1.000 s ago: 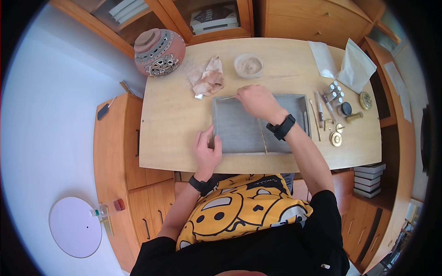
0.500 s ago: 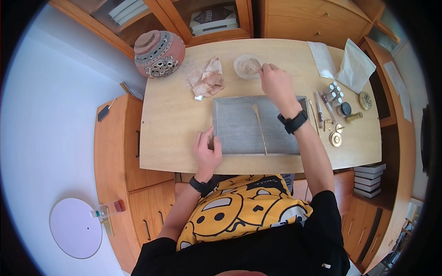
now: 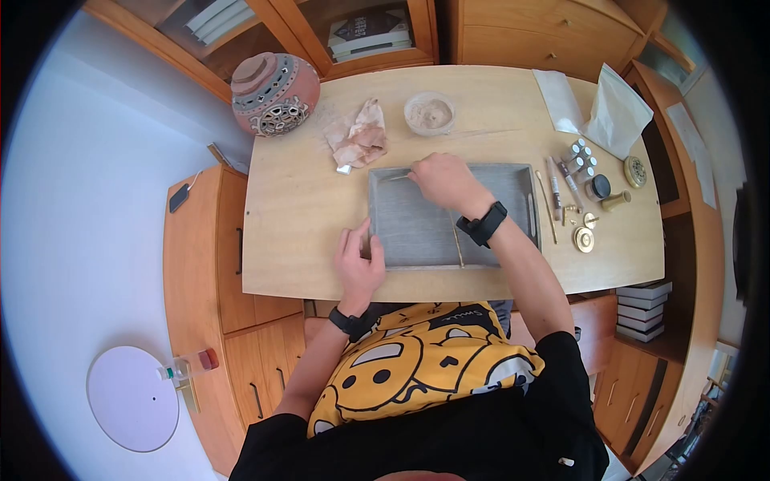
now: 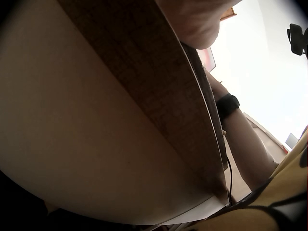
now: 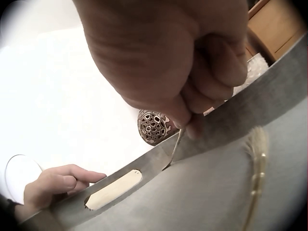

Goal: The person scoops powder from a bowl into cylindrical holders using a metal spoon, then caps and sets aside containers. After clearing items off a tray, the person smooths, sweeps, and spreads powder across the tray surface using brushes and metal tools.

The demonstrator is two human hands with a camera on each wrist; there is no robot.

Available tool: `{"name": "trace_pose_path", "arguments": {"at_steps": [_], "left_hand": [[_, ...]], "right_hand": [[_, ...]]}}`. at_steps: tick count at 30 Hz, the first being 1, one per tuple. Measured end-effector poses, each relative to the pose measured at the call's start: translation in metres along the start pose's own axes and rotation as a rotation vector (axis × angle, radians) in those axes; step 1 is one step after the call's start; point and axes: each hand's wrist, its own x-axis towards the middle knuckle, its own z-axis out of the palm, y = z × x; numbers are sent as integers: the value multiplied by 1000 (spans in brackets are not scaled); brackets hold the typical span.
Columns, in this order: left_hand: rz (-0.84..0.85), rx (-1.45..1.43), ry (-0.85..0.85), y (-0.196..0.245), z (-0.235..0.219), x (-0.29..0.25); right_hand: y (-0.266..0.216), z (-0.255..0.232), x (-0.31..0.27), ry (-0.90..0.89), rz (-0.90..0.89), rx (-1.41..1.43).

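Note:
My right hand [image 3: 449,184] is over the far left part of a grey wooden tray [image 3: 409,232]. Its thumb and fingers pinch a thin stick-like tool [image 5: 176,148], whose lower end points down at the tray floor close to the wall in the right wrist view. What kind of tool it is I cannot tell. A small brush [image 5: 259,161] with pale bristles lies in the tray, partly hidden by my right hand in the head view. My left hand [image 3: 361,260] rests at the tray's left side, fingers relaxed along the rim near the handle slot.
Behind the tray stand a bowl of pinkish-brown powder [image 3: 430,114], a stained cloth [image 3: 365,138] and a carved clay pot [image 3: 277,94]. To the right are small capped bottles [image 3: 579,156], a black-lidded jar [image 3: 598,187], brass pieces [image 3: 585,239] and a white bag [image 3: 618,116].
My right hand was at the tray, reached to the powder bowl half a second ago, and is back over the tray's far left part. The left hand has stayed in place.

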Motion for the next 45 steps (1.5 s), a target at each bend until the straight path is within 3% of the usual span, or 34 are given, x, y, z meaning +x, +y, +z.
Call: {"name": "trace_pose_path", "arguments": {"at_steps": [3, 10, 16, 18, 22, 24, 28, 31, 36, 40, 45], "left_hand": [[8, 10, 1, 0, 1, 0], [-23, 22, 4, 5, -1, 2], [-14, 32, 11, 4, 0, 2], [-29, 36, 3, 3, 0, 1], [-30, 33, 4, 3, -1, 1], [2, 31, 8, 1, 0, 2], [-18, -5, -4, -2, 1, 0], [-42, 20, 0, 0, 1, 0], [-36, 15, -12, -1, -1, 1], [-68, -14, -22, -1, 0, 0], [-41, 17, -34, 6, -4, 2]], "right_hand": [[3, 5, -1, 93, -56, 26], [7, 0, -2, 92, -56, 80], [22, -10, 0, 155, 30, 353], [27, -16, 2, 280, 122, 371], [37, -27, 6, 370, 276, 274], [42, -25, 6, 571, 288, 83], [43, -19, 0, 484, 285, -145], [37, -18, -2, 570, 290, -169], [-4, -30, -39, 257, 321, -161], [-25, -40, -81, 125, 360, -181], [-22, -48, -132, 124, 610, -179]]}}
